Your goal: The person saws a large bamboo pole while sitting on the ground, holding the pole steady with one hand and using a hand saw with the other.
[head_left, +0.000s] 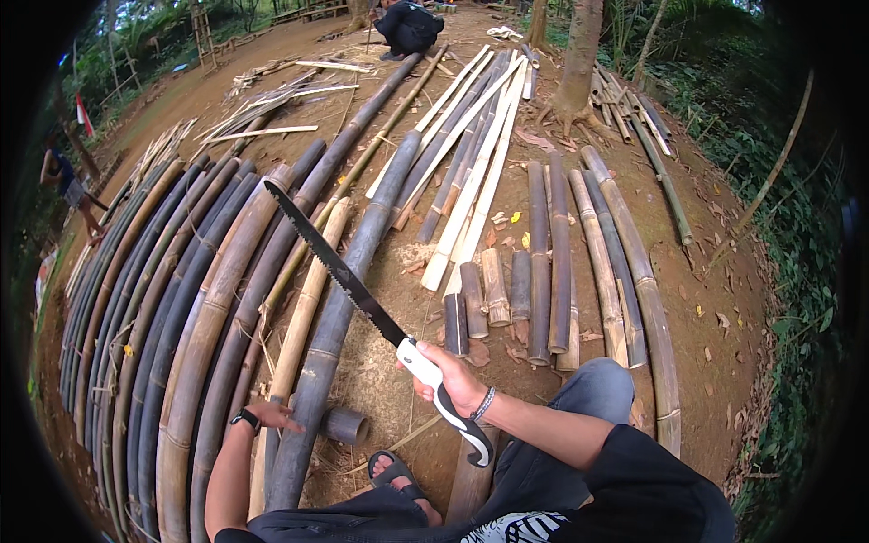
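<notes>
My right hand [450,378] is closed round the white and black handle of a pruning saw [337,270]. Its long dark toothed blade slants up to the left, raised over a dark bamboo pole [331,328]. Beside that pole's near end is my left hand [272,414], fingers stretched out and holding nothing; whether it touches the pole I cannot tell. A short dark bamboo piece [345,424] lies just right of the pole, its hollow cut end showing. Pale sawdust [380,376] covers the ground beside it.
Many long bamboo poles [195,299] lie side by side at my left. Short cut pieces [496,288] and split pale strips [480,181] lie ahead. More poles [634,271] lie at right, near a tree trunk [579,68]. A person [409,27] crouches far ahead; another [71,181] stands far left.
</notes>
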The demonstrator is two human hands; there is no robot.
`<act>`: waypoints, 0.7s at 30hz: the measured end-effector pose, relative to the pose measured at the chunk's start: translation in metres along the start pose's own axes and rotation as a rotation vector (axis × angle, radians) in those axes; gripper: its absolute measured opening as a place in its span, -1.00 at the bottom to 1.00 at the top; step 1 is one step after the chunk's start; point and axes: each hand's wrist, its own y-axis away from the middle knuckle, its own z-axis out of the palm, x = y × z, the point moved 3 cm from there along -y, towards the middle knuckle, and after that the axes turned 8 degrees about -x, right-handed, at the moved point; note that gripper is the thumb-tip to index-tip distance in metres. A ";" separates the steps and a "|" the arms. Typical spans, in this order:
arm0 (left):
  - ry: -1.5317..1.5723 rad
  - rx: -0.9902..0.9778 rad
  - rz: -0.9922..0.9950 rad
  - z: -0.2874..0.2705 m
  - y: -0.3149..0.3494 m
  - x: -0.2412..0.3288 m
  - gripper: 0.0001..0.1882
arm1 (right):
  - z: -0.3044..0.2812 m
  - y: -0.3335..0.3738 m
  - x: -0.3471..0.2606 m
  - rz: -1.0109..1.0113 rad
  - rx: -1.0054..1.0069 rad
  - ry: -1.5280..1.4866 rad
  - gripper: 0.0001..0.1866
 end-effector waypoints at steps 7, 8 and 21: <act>-0.056 0.005 -0.014 -0.003 0.018 0.014 0.27 | 0.009 -0.005 0.014 -0.063 -0.083 -0.053 -0.56; -0.043 -0.002 -0.012 -0.002 0.012 0.013 0.26 | 0.009 -0.006 0.017 -0.058 -0.054 -0.037 -0.57; -0.004 0.013 -0.052 -0.002 0.025 0.025 0.26 | -0.001 0.005 0.003 -0.050 -0.087 0.003 -0.51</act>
